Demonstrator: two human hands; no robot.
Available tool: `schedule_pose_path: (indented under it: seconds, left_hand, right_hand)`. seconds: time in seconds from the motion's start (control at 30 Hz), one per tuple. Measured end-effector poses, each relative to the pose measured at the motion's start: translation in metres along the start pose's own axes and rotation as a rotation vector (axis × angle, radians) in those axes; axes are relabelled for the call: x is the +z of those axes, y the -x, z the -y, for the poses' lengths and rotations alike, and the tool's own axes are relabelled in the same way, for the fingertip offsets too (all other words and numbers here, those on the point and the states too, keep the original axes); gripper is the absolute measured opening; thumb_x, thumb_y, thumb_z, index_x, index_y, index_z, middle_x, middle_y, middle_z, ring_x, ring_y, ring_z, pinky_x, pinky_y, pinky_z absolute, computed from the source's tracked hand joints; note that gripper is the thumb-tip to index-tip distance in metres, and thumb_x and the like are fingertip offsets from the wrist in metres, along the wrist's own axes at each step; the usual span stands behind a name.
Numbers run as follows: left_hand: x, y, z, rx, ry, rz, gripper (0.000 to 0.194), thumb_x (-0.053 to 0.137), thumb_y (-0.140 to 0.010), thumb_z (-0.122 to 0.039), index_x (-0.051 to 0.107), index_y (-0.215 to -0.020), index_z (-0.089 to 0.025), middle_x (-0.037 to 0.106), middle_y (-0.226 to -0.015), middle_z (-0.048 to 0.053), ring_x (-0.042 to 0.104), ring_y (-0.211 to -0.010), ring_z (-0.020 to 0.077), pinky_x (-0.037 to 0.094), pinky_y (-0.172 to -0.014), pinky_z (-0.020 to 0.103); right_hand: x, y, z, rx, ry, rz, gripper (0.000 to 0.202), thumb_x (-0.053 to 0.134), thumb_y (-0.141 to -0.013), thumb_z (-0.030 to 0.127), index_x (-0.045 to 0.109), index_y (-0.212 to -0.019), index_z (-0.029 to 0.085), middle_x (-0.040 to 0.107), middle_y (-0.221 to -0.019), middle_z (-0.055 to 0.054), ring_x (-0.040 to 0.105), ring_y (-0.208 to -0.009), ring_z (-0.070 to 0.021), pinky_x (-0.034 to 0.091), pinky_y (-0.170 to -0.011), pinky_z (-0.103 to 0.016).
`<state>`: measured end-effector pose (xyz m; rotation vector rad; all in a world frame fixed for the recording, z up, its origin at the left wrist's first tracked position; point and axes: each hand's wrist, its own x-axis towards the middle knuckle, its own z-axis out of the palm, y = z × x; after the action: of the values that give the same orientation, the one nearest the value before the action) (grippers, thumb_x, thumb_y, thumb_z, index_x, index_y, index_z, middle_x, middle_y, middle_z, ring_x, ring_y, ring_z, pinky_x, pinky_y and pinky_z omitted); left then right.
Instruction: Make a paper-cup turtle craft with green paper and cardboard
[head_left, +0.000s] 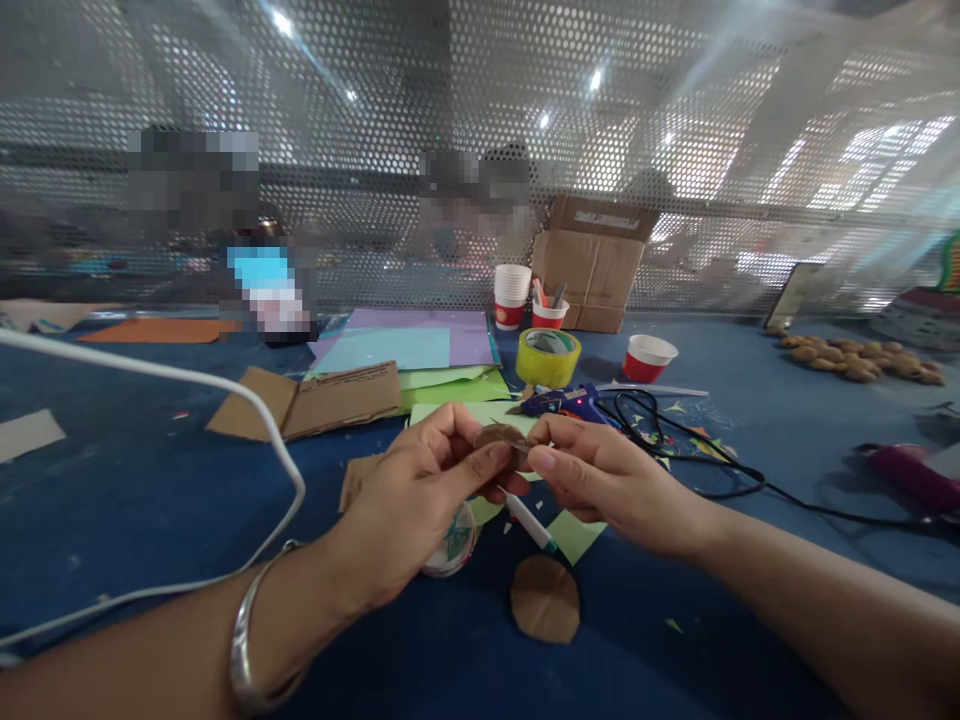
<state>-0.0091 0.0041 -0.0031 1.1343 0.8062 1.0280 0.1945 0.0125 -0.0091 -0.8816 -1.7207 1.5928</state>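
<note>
My left hand (pixel 427 475), with a silver bangle at its wrist, pinches a small brown cardboard disc (pixel 501 436) above the middle of the table. Fingertips of my right hand (pixel 592 475) are pressed together at the disc's right edge, around something thin that I cannot make out. Below the hands lie a white marker (pixel 531 522) with a green tip and a rounded cardboard piece (pixel 546 600). A round item with green marks (pixel 454 540) is partly hidden under my left hand.
A blue glue gun (pixel 562 402) with a black cable lies behind my right hand. Farther back are yellow tape (pixel 547 360), paper cups (pixel 511 297), coloured paper (pixel 420 335) and folded cardboard (pixel 341 400). A white cable (pixel 277 440) arches at the left.
</note>
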Motion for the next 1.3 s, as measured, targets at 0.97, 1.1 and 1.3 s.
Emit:
schedule_pose_path:
  seconds: [0.97,1.1,1.3]
  left_hand:
    - [0.0052,0.0034,-0.0033,-0.041,0.022,-0.053,0.014,0.072,-0.089,-0.024,0.061,-0.084,-0.017,0.072,-0.076,-0.002,0.071,-0.069,0.0097,0.052,-0.062,0.017]
    - [0.0073,0.0069,-0.0057,-0.018,-0.054,-0.077,0.019,0.071,-0.09,-0.023,0.058,-0.078,-0.017,0.073,-0.07,0.0,0.07,-0.066,0.0113,0.051,-0.06,0.019]
    - [0.0073,0.0075,-0.0014,0.019,-0.043,-0.079,0.013,0.07,-0.091,-0.025,0.063,-0.085,-0.016,0.072,-0.076,0.0,0.069,-0.069,0.0119,0.051,-0.062,0.021]
  right_hand:
    - [0.0042,0.0042,0.0048,-0.117,0.311,-0.126,0.044,0.045,-0.101,0.056,0.048,-0.077,0.019,0.033,-0.056,0.009,0.027,-0.049,-0.0066,0.024,-0.047,-0.023]
    - [0.0049,0.0049,0.0065,-0.112,0.317,-0.124,0.044,0.046,-0.1,0.057,0.047,-0.076,0.02,0.035,-0.058,0.007,0.028,-0.051,-0.0075,0.024,-0.046,-0.022]
    - [0.0015,0.0009,0.0046,-0.108,0.248,-0.103,0.044,0.05,-0.098,0.059,0.053,-0.08,0.019,0.033,-0.058,0.008,0.025,-0.049,-0.007,0.023,-0.046,-0.022]
